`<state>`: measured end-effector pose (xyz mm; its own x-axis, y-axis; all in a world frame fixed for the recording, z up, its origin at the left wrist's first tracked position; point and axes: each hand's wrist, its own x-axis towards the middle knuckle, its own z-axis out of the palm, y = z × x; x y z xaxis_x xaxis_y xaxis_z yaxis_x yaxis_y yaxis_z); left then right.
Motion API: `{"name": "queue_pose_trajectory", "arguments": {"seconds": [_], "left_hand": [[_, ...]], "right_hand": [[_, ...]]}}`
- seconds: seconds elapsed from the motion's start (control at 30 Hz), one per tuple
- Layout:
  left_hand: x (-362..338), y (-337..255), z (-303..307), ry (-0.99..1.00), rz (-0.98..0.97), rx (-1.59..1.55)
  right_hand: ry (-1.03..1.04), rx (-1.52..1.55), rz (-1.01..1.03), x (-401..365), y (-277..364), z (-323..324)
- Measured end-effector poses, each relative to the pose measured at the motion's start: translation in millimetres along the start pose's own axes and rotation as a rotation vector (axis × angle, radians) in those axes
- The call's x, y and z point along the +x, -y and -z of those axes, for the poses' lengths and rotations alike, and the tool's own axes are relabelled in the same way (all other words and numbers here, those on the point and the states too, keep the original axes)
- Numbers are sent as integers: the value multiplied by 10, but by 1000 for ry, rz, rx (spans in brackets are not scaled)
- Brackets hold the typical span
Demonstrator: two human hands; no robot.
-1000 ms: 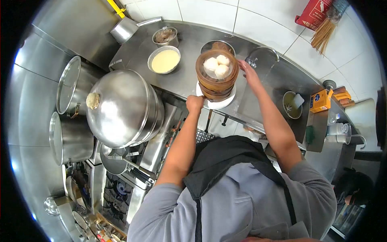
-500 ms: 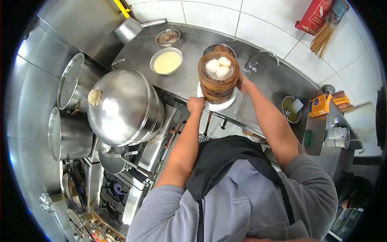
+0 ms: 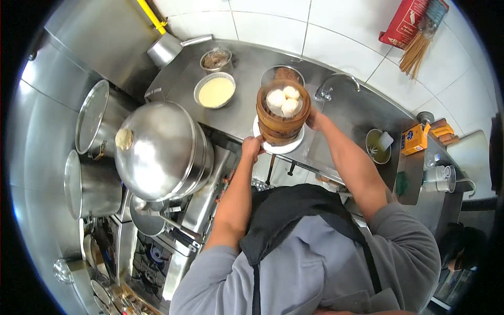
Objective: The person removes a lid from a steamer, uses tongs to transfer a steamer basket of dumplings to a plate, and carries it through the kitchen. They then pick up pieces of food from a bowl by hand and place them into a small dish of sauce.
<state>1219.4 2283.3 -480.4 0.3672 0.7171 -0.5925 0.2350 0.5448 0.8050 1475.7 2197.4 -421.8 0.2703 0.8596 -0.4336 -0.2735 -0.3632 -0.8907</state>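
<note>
A stack of bamboo steamers (image 3: 281,123) stands on a white plate (image 3: 282,149) at the counter's front edge. Several white buns (image 3: 289,106) sit on paper in the top steamer. My left hand (image 3: 252,147) is closed on the plate's near left rim. On the far right side, my right hand (image 3: 314,118) is closed at the plate's edge, close against the steamers, its fingertips hidden behind the stack. Just behind the stack is a metal bowl (image 3: 263,79) of brown food.
Left on the counter are a foil bowl of pale yellow liquid (image 3: 216,91) and a tub of brown food (image 3: 216,60). A large domed steamer pot (image 3: 156,152) stands on the stove. To the right are a sink tap (image 3: 326,93) and a bowl with a whisk (image 3: 379,146).
The view has tilted slightly, shifting the counter in the picture. The steamer stack leans a little differently in view, and my left hand's fingers have moved beneath the plate rim.
</note>
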Motion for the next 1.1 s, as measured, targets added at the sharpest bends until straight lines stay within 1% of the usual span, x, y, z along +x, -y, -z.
{"name": "queue_pose_trajectory", "arguments": {"seconds": [0.03, 0.13, 0.17, 0.27, 0.3, 0.4, 0.43, 0.53, 0.63, 0.73, 0.83, 0.93, 1.03, 1.1], "left_hand": [[-5, -2, -2, -4, -24, 7], [23, 37, -14, -23, -84, 11], [-73, -57, -15, -34, -102, 43], [-134, -189, -30, -150, -129, 234], [-154, -231, -24, -171, -100, 297], [33, -116, -2, -242, -170, 508], [-42, -193, -15, -215, -98, 529], [36, -194, -50, -158, -65, 654], [112, -145, -78, -228, -65, 699], [136, -121, -101, -263, -67, 680], [59, -149, -126, -276, -38, 666], [43, -192, -146, -300, -26, 636], [-87, -308, -136, -222, 55, 368], [-99, -339, -110, -170, 38, 307]], "right_hand": [[-21, -82, 26, -54, 38, 10], [-11, 459, 26, -274, 333, -164], [28, 454, 87, -315, 386, -209], [20, 420, 131, -448, 516, -370], [47, 418, 151, -375, 454, -334], [35, 416, 173, -311, 391, -305], [23, 414, 173, -351, 431, -328], [21, 444, 133, -424, 507, -328], [17, 444, 149, -448, 499, -329], [-70, 401, 207, -431, 450, -298], [-79, 365, 235, -420, 430, -268], [-48, 417, 209, -382, 418, -259], [-48, 473, 159, -336, 381, -297], [-38, 477, 173, -324, 376, -299]]}}
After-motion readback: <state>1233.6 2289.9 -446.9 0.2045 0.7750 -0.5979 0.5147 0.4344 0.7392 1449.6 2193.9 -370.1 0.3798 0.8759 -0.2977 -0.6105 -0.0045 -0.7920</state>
